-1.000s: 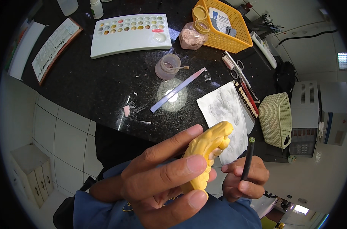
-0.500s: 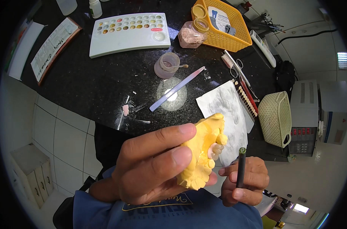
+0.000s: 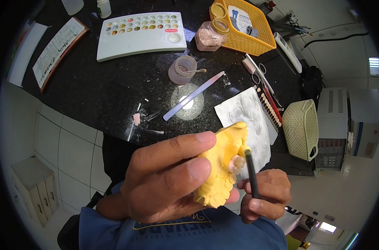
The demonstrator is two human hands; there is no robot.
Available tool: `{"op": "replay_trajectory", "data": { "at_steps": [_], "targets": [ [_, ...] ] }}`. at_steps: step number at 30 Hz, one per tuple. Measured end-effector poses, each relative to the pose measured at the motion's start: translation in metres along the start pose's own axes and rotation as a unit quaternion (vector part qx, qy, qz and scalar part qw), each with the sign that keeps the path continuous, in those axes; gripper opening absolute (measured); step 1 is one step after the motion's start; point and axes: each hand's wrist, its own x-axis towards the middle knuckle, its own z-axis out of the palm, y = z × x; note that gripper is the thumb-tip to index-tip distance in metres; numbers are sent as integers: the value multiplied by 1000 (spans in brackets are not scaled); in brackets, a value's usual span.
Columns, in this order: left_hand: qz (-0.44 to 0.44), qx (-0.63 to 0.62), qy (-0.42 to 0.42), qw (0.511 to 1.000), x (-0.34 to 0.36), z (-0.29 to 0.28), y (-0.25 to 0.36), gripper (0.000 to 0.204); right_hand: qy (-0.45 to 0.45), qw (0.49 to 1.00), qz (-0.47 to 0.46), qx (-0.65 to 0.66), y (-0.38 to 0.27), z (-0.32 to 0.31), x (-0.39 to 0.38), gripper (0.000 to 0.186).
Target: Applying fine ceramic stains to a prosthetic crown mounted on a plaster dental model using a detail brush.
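Hands [image 3: 168,179] [image 3: 272,192] snug around model [image 3: 220,166], stick [image 3: 252,177]

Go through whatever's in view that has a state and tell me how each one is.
Left hand, gripping
Yellow dental model, held up, tilted
Right hand, gripping
Dark rod, held, tip by the model, contact unclear
Powder jar, lid open
Small cup, uncovered
Purple spatula, lying flat
Yellow basket, uncovered
White palette, uncovered
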Motion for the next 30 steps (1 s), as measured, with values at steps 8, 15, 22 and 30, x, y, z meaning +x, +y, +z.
{"op": "replay_trajectory", "data": {
  "at_steps": [8, 15, 22, 30],
  "targets": [
    [-3, 2, -1, 1000, 2, 0, 3, 88, 65, 998, -9, -7, -1, 5, -3, 23],
    [6, -1, 16, 1000, 0, 3, -1, 88, -16, 1000, 17, 11, 2, -2, 0, 25],
    [14, 3, -18, 1000, 1, -5, -6, 87, 8, 999, 26, 25, 2, -1, 2, 23],
    [-116, -172, -1, 978, 4, -1, -7, 89, 89, 988, 84, 96, -3, -3, 5, 22]
  ]
}}
